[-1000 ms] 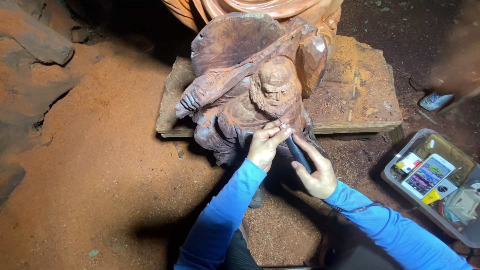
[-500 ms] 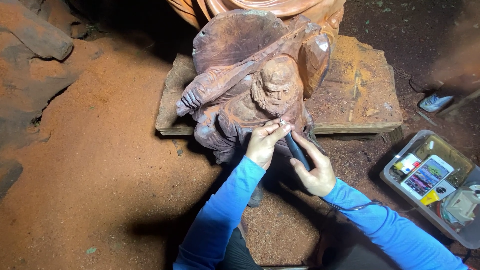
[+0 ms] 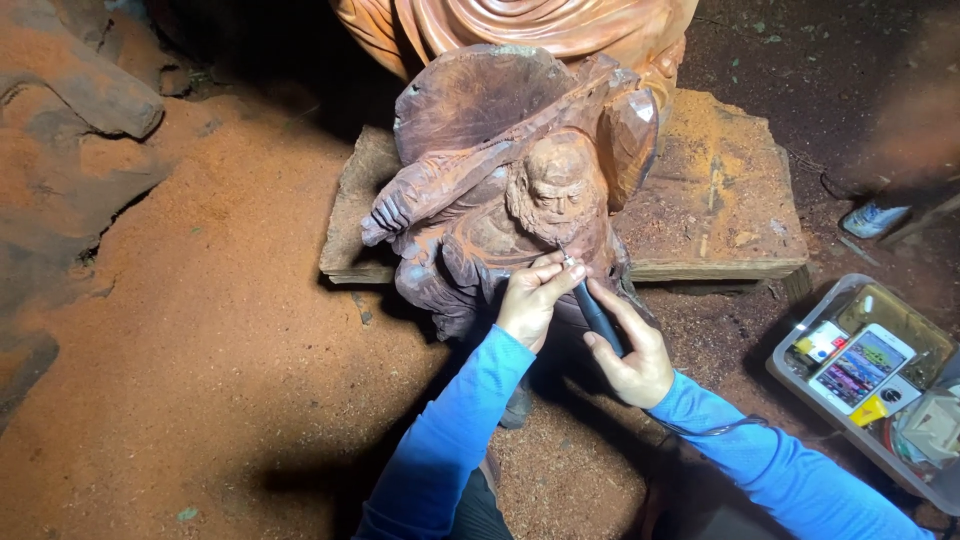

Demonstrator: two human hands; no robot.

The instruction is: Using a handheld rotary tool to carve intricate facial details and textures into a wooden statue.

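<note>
A reddish wooden carving of a bearded figure (image 3: 520,190) stands on a flat wooden slab (image 3: 720,200). My right hand (image 3: 632,350) grips a dark pen-shaped rotary tool (image 3: 596,312), whose thin tip touches the carving just below the beard. My left hand (image 3: 534,297) rests on the carving's front, and its fingertips pinch the tool near the tip. Both arms wear blue sleeves.
Red sawdust covers the ground on the left (image 3: 220,340). A rough wood block (image 3: 80,90) lies at the upper left. A larger carved piece (image 3: 520,25) stands behind the figure. A clear plastic tray (image 3: 900,330) with a phone (image 3: 860,365) and small items sits at the right.
The view has shifted slightly. Both hands stay at the same spot on the carving, with the tool tip still under the beard.
</note>
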